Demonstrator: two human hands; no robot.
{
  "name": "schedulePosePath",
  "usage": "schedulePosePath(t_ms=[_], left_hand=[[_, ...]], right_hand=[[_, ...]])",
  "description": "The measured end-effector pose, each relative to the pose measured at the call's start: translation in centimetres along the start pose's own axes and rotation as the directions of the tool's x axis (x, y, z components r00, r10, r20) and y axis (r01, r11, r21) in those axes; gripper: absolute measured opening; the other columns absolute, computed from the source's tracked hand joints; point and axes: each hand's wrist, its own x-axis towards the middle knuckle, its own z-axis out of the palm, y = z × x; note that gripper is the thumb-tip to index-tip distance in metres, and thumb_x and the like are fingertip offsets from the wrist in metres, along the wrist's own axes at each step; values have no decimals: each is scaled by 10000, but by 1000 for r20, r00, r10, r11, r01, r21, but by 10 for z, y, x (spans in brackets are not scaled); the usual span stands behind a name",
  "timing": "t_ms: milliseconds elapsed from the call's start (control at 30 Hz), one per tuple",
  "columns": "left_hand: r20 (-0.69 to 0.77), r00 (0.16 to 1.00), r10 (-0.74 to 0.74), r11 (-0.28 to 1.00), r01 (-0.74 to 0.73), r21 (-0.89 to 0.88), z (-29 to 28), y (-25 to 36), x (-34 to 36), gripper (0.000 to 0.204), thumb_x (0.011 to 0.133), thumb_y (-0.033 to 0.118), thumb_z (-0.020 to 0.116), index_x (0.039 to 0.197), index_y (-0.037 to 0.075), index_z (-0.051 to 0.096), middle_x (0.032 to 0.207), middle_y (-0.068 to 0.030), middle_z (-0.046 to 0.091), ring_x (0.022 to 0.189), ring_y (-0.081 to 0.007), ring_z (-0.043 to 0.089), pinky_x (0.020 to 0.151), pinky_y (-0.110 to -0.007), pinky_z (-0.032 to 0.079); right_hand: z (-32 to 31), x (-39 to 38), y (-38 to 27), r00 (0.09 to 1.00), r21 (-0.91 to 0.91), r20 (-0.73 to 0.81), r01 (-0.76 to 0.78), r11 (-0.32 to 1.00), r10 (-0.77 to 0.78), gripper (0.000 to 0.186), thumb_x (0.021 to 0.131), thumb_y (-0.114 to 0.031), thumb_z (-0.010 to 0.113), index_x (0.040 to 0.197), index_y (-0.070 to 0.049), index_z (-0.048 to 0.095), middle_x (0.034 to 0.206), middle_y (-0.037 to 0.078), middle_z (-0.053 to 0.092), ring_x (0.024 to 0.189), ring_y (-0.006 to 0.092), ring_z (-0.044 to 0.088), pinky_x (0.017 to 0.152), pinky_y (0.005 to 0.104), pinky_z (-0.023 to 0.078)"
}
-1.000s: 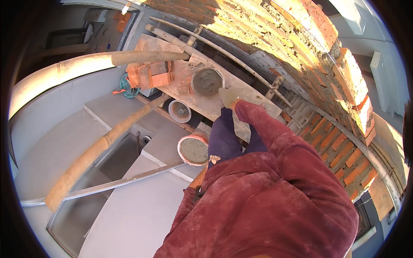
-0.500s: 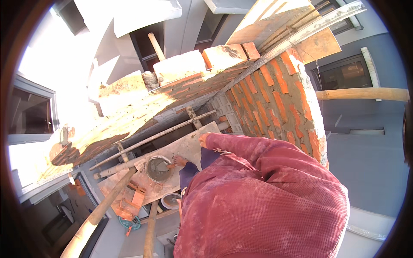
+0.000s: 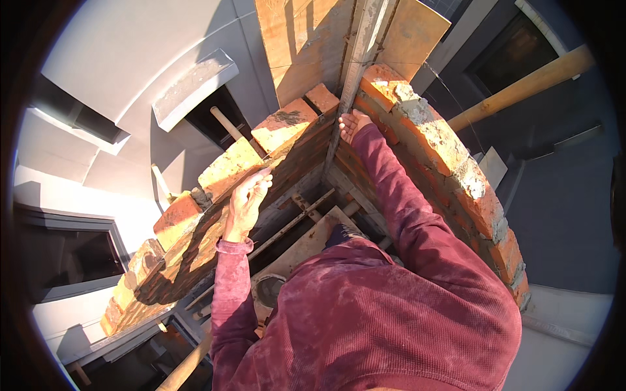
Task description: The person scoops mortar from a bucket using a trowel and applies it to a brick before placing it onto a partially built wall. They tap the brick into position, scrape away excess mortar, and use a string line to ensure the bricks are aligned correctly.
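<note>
Work had risen wallward: half-curled, contents unclear, left hand (image 3: 245, 205) beside orange brick wall (image 3: 228, 165), right hand (image 3: 353, 124) beside grey metal post (image 3: 362, 52).

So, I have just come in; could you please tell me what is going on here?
A person in a maroon top stands between a left brick wall and a right brick wall. The left hand is raised near the left one; the right hand is by the grey post at the corner. Whether either holds anything is unclear. A board lies below.

The bricks (image 3: 229, 163) are orange, the sweater (image 3: 378, 319) whitish-smudged maroon.
</note>
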Motion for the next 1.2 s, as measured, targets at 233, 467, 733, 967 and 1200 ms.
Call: schedulePosePath(t_ms=[233, 467, 733, 967, 1200], left_hand=[[78, 993, 94, 909, -117, 401, 79, 23, 150, 287, 884, 224, 599, 1074, 32, 697, 989, -163, 697, 942, -263, 663, 836, -342, 506], [18, 1000, 18, 510, -24, 860, 133, -13, 242, 223, 807, 217, 621, 937, 62, 714, 995, -191, 685, 945, -331, 659, 805, -418, 517], [98, 986, 132, 218, -125, 968, 169, -45, 276, 202, 763, 210, 662, 932, 108, 705, 976, -136, 682, 929, -307, 659, 757, -407, 530], [115, 993, -3, 166, -113, 980, 171, -43, 286, 186, 801, 191, 603, 939, 117, 702, 963, -135, 698, 930, -304, 670, 764, -413, 535], [99, 953, -288, 219, -35, 975, 181, -55, 298, 319, 882, 249, 510, 1145, 120, 637, 1088, -192, 673, 993, -353, 663, 833, -448, 523]], right_hand=[[4, 16, -3, 998, -108, -58, -4, 994, -2, 198, 905, -248, 645, 970, -63, 616, 804, 48, 682, 581, 137, 597, 485, 281, 498], [-5, 21, 15, 981, -335, -17, 178, 925, -195, 169, 876, -128, 646, 1017, -37, 668, 761, 45, 661, 557, 94, 551, 465, 264, 459], [-33, 44, 45, 826, -523, 113, 522, 674, -552, 279, 847, -113, 636, 1092, 5, 699, 710, 33, 649, 647, 102, 583, 641, 256, 476], [-42, 45, 48, 858, -425, 126, 501, 754, -498, 272, 876, -94, 589, 1109, 4, 688, 782, 21, 645, 712, 95, 572, 722, 245, 467], [-39, 27, 38, 835, -584, 127, 499, 639, -536, 257, 868, -125, 600, 1079, -15, 699, 813, 76, 684, 781, 149, 635, 766, 290, 495]])
